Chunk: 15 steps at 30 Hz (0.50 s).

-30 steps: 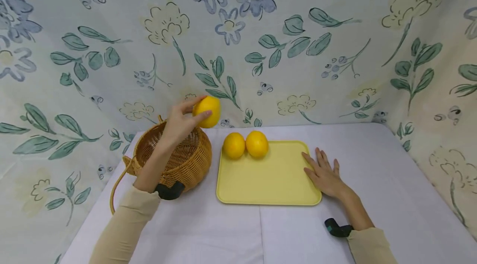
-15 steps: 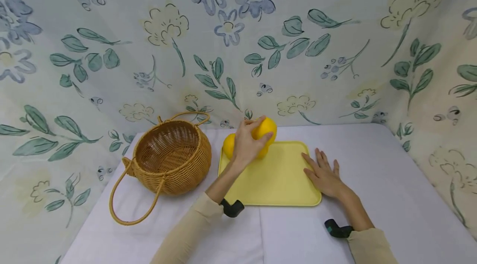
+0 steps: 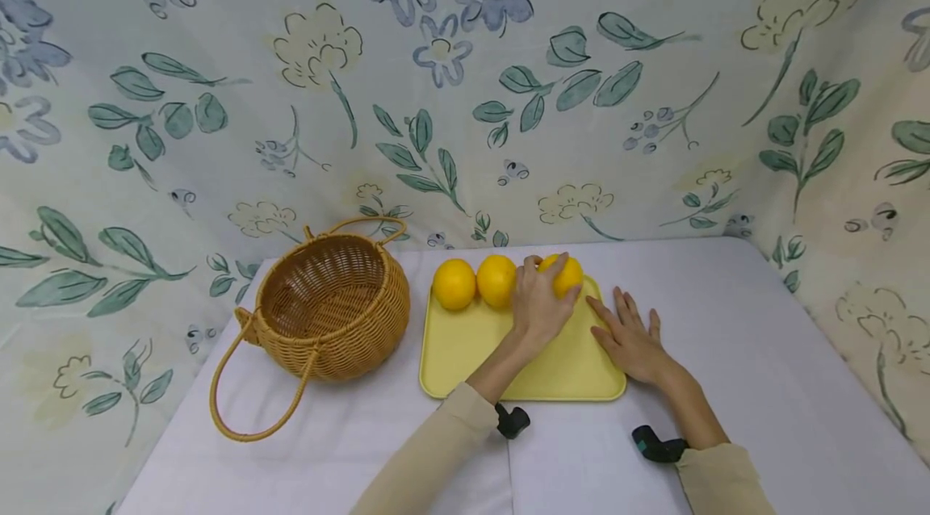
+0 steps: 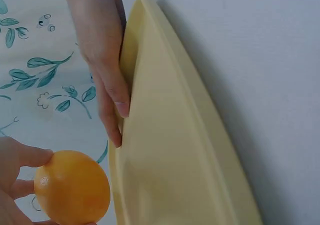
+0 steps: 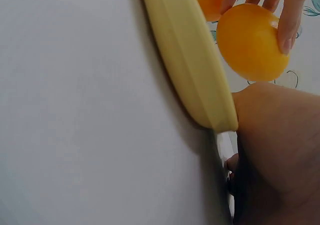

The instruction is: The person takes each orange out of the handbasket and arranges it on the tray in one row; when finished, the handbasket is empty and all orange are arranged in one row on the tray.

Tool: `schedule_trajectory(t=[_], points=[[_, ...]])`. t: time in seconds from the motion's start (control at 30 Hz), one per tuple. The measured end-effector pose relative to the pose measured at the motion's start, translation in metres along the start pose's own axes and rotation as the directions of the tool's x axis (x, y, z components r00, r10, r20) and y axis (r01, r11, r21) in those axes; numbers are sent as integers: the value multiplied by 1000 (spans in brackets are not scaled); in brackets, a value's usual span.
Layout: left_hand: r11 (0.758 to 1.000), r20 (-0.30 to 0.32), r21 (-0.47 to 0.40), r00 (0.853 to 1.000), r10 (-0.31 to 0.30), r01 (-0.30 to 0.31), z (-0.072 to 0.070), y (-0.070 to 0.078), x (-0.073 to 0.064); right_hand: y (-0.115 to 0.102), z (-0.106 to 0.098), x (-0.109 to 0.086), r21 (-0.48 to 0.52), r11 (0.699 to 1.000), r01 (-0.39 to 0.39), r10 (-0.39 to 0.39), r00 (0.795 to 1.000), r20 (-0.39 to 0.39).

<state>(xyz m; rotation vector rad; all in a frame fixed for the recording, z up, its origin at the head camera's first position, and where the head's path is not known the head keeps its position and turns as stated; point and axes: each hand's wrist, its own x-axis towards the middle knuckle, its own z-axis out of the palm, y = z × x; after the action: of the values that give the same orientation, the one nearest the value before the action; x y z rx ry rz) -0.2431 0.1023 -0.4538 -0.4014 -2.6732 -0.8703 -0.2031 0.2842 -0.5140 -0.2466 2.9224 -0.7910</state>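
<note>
My left hand (image 3: 539,305) grips an orange (image 3: 568,276) over the back right part of a yellow tray (image 3: 472,362). In the left wrist view its fingers and thumb spread round the side of that orange (image 4: 72,187). Two more oranges sit side by side at the tray's back left, one in the corner (image 3: 454,285) and one beside it (image 3: 496,281). My right hand (image 3: 634,341) rests at the tray's right edge, fingers spread and fairly straight. From the right wrist, the held orange (image 5: 252,42) appears just beyond the tray's rim (image 5: 195,60).
A wicker basket (image 3: 363,337) stands left of the tray with nothing visible inside. One handle (image 3: 250,436) hangs down towards the front, the other leans back. White cloth (image 3: 436,450) covers the table, and a floral curtain (image 3: 465,95) rises behind it.
My left hand has carried the orange from above the basket, rightwards past the two other oranges, and down to the tray's back right. The right hand has stayed in place.
</note>
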Motion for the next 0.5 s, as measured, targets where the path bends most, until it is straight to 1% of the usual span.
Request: schedule_trajectory(t=[0.17,0.33,0.4,0.5], points=[[996,10,85,999,-32,31,16,1,-1,-1,-1,0,7,1000,-1,1,1000,2],[982,-1,173,997,-75,74,25,0,-3,-3,-1,-1,10,1000,0,0,1000,2],[976,-1,205,997,-74,73,26,-1,-4,-3,-1,-1,7,1000,-2,2,1000,1],[963,5,265,999,-49,46,26,-1,-6,-3,-1,-1,0,1000,-8,8,1000,2]])
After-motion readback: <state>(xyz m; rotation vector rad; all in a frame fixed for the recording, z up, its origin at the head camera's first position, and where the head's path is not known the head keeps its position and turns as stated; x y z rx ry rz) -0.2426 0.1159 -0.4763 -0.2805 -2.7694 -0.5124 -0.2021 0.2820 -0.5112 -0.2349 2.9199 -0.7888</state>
